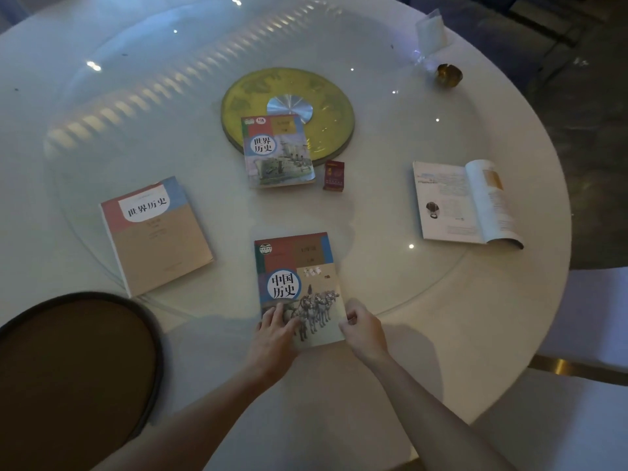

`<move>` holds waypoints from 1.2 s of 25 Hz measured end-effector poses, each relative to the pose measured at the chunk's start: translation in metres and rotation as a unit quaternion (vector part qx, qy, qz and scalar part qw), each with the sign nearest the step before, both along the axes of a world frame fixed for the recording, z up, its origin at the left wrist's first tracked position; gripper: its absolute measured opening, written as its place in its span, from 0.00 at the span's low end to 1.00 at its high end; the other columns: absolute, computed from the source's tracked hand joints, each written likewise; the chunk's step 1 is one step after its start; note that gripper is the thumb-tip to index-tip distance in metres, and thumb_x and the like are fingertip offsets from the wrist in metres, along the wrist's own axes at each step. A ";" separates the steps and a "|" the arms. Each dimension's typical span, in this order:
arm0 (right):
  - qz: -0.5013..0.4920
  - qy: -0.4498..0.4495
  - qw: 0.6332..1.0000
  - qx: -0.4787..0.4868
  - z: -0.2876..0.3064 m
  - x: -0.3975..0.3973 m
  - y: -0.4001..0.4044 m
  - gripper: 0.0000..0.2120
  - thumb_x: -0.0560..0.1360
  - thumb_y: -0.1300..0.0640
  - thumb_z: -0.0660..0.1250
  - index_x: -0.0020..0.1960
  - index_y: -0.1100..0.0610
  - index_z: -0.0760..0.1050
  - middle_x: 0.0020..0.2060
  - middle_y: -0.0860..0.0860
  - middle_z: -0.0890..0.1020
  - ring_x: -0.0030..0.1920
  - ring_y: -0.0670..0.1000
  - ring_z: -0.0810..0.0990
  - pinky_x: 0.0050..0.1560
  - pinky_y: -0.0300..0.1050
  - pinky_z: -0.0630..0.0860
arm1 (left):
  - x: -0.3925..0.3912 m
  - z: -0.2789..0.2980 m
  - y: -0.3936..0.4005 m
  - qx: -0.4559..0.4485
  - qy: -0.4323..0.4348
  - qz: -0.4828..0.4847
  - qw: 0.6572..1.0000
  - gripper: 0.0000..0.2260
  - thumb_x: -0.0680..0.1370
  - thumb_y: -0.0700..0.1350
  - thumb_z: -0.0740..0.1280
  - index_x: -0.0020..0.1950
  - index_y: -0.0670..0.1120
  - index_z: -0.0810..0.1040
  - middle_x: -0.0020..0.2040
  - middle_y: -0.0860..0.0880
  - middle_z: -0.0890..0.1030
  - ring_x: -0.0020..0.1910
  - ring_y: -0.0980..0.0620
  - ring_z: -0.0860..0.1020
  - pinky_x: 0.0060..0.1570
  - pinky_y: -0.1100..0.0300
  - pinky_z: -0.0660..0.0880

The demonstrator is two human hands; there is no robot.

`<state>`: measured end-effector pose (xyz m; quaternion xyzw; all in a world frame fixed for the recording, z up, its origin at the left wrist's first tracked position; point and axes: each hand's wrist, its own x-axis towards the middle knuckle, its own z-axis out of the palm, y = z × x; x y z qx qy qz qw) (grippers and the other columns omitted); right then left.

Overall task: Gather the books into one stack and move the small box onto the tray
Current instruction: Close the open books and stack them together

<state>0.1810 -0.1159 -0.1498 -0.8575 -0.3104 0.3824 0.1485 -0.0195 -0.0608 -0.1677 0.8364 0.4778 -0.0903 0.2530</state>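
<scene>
A round white worktop (441,334) is carrying a glass turntable (136,107), with a yellow-green disc (326,96) lying at its centre. Near the far right edge, a small golden ornament (449,75) is sitting just beside a clear card holder (431,28).

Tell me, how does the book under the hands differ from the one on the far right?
The near book lies closed, cover up; the right-hand book lies open, showing printed pages. The near book has both the left hand and right hand on it; the right-hand book is untouched. Both rest flat on the white table.
</scene>
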 end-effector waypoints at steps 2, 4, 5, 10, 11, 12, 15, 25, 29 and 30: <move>0.026 0.013 1.000 -0.002 -0.002 0.017 -0.001 0.06 0.76 0.57 0.69 0.49 0.56 0.83 0.48 0.54 0.86 0.51 0.56 0.84 0.48 0.46 0.76 | 0.016 0.007 0.003 -0.006 -0.036 0.055 0.998 0.24 0.69 0.57 0.72 0.63 0.52 0.79 0.66 0.42 0.73 0.64 0.40 0.70 0.63 0.47 0.74; 0.034 0.033 0.999 0.000 -0.001 0.041 0.000 0.06 0.75 0.54 0.69 0.45 0.54 0.84 0.44 0.52 0.87 0.49 0.56 0.86 0.48 0.47 0.78 | 0.042 0.020 0.012 -0.050 -0.069 0.133 0.987 0.19 0.71 0.59 0.70 0.58 0.52 0.80 0.58 0.48 0.75 0.57 0.47 0.73 0.56 0.52 0.76; 0.030 0.047 0.998 0.002 -0.001 0.058 0.000 0.06 0.74 0.54 0.70 0.40 0.52 0.82 0.40 0.51 0.86 0.46 0.56 0.86 0.47 0.49 0.80 | 0.060 0.025 0.017 -0.073 -0.084 0.159 0.981 0.17 0.73 0.58 0.69 0.57 0.52 0.80 0.56 0.49 0.75 0.54 0.49 0.75 0.54 0.53 0.77; -0.110 0.087 0.989 0.043 0.007 0.177 -0.001 0.10 0.76 0.60 0.70 0.36 0.54 0.79 0.33 0.54 0.82 0.31 0.53 0.79 0.33 0.51 0.79 | 0.173 0.026 0.039 -0.159 -0.141 0.191 0.958 0.14 0.75 0.48 0.72 0.59 0.46 0.82 0.55 0.44 0.82 0.48 0.50 0.81 0.45 0.61 0.74; -0.154 0.093 0.982 0.056 0.008 0.204 -0.002 0.08 0.77 0.61 0.69 0.39 0.58 0.79 0.34 0.55 0.81 0.31 0.52 0.79 0.33 0.48 0.77 | 0.199 0.026 0.044 -0.183 -0.153 0.210 0.948 0.14 0.76 0.47 0.72 0.59 0.44 0.82 0.54 0.43 0.83 0.48 0.50 0.81 0.42 0.63 0.74; -0.189 0.096 0.975 0.070 0.008 0.230 -0.003 0.06 0.77 0.61 0.69 0.42 0.62 0.80 0.35 0.55 0.81 0.31 0.52 0.78 0.32 0.46 0.77 | 0.222 0.029 0.049 -0.202 -0.162 0.226 0.939 0.13 0.76 0.45 0.73 0.59 0.43 0.82 0.54 0.43 0.83 0.48 0.51 0.80 0.40 0.66 0.73; -0.276 0.102 0.949 0.109 0.006 0.291 -0.003 0.07 0.78 0.59 0.70 0.48 0.63 0.79 0.37 0.56 0.80 0.33 0.53 0.78 0.34 0.46 0.77 | 0.288 0.040 0.065 -0.230 -0.202 0.248 0.919 0.15 0.77 0.46 0.72 0.63 0.44 0.80 0.57 0.46 0.82 0.50 0.53 0.79 0.40 0.66 0.71; -0.438 0.223 0.847 0.204 -0.011 0.378 0.034 0.24 0.76 0.55 0.74 0.70 0.54 0.74 0.54 0.55 0.83 0.41 0.53 0.81 0.41 0.50 0.83 | 0.413 0.038 0.103 -0.324 -0.223 0.288 0.873 0.27 0.77 0.49 0.72 0.74 0.48 0.70 0.66 0.45 0.74 0.60 0.45 0.78 0.58 0.56 0.74; -0.445 0.237 0.837 0.212 -0.012 0.386 0.046 0.13 0.78 0.61 0.72 0.61 0.53 0.75 0.52 0.55 0.84 0.41 0.54 0.82 0.42 0.52 0.83 | 0.415 0.024 0.105 -0.353 -0.210 0.306 0.859 0.28 0.76 0.48 0.73 0.74 0.44 0.71 0.62 0.46 0.77 0.57 0.48 0.78 0.62 0.51 0.76; -0.444 0.229 0.840 0.213 -0.012 0.387 0.048 0.13 0.78 0.62 0.72 0.60 0.53 0.74 0.51 0.55 0.84 0.40 0.53 0.82 0.42 0.53 0.83 | 0.413 0.022 0.105 -0.352 -0.211 0.304 0.860 0.27 0.76 0.48 0.73 0.73 0.43 0.72 0.60 0.46 0.77 0.54 0.49 0.77 0.59 0.52 0.76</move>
